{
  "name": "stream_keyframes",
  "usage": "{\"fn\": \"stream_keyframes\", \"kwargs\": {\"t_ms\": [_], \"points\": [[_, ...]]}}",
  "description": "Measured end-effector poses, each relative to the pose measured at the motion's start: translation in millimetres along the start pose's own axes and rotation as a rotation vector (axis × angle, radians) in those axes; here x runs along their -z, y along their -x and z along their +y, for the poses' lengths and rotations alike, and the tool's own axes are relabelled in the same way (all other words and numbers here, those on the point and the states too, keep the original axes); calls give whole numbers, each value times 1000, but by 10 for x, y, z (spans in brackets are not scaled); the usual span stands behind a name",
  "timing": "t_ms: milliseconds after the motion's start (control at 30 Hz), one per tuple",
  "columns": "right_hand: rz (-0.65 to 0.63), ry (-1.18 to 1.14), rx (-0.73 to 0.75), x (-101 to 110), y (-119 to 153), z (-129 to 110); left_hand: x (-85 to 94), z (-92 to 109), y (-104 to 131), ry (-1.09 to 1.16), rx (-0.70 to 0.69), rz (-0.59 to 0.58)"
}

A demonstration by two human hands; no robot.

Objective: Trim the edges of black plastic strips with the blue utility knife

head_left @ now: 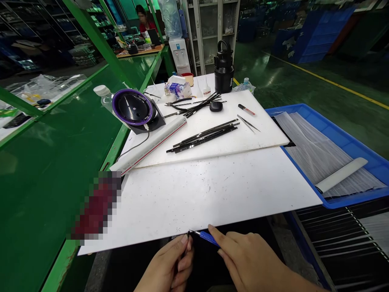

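At nine o'clock a long green bench [51, 174] fills the side of the room, with a slanting green post [99, 40] between ten and eleven, dim loaded shelving [57, 20] at ten, and a wood-topped desk [146, 51] at eleven. Close to twelve stand a white water dispenser [180, 59] and, just past it, a pale cabinet [199, 44] with open-looking or glazed shelves. Towards two o'clock the glossy dark-green floor [258, 77] catches a patch of light, crossed by a yellow line [328, 84], with blue bins [316, 36] stacked beyond in shadow.
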State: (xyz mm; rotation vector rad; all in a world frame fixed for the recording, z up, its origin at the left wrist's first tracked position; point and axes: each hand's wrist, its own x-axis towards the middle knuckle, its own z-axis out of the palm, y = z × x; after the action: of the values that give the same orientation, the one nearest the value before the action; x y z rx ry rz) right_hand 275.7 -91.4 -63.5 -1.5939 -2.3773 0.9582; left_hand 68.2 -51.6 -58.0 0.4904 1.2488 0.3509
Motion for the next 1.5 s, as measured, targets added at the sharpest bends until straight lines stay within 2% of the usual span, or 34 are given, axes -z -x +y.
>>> {"fn": "stream_keyframes", "kwargs": {"t_ms": [500,733,933,1200,1500], "points": [[10,70,38,6,-31,3,-13,10,8,-50,-30,9],[34,-25,37,-18,-27,47,-6,43,-28,-41,27,6],[44,-51,46,-25,-41,58,-31,26,-4,-58,-16,25],[46,-67,65,-21,-53,54,-6,22,-14,-59,-6,4],[48,70,83,-33,-47,46,-10,5,-29,-68,-3,7]]}}
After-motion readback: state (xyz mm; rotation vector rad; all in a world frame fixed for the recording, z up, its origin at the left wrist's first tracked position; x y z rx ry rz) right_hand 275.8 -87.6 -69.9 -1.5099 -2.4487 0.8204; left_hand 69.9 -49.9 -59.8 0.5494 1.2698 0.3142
